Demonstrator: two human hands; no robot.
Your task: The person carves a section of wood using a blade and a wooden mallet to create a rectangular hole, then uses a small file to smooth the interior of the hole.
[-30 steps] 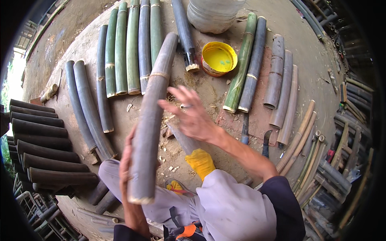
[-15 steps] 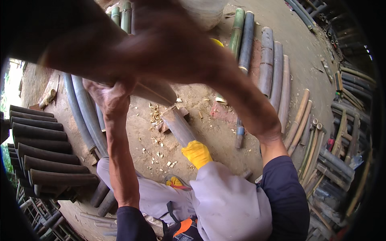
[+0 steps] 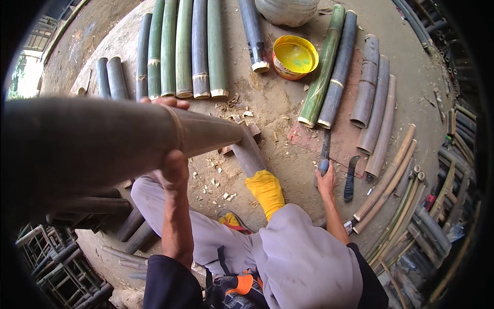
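Note:
My left hand (image 3: 174,167) is closed round a thick dark bamboo pole (image 3: 208,134) with a pale ring at its joint. The pole slants across the left of the view, large and near. Its far end meets a shorter grey bamboo piece (image 3: 249,154) by a small wooden block (image 3: 253,130). A yellow-covered foot (image 3: 266,190), at the end of my grey trouser leg, sits against the shorter piece. Low at the right, my right hand (image 3: 325,180) is closed on the handle of a dark long-bladed knife (image 3: 325,147). A second, curved knife (image 3: 350,180) lies beside it.
Several green and dark bamboo poles (image 3: 183,51) lie in a row at the back. A yellow bucket (image 3: 295,56) stands near a large pale round container (image 3: 288,10). More poles (image 3: 329,67) and thin bamboo sticks (image 3: 386,172) lie at the right. Pale shavings (image 3: 216,170) litter the ground.
My right hand has come down from the upper middle to the knife at the right. The large pole now stretches further across the left, held by the left hand alone.

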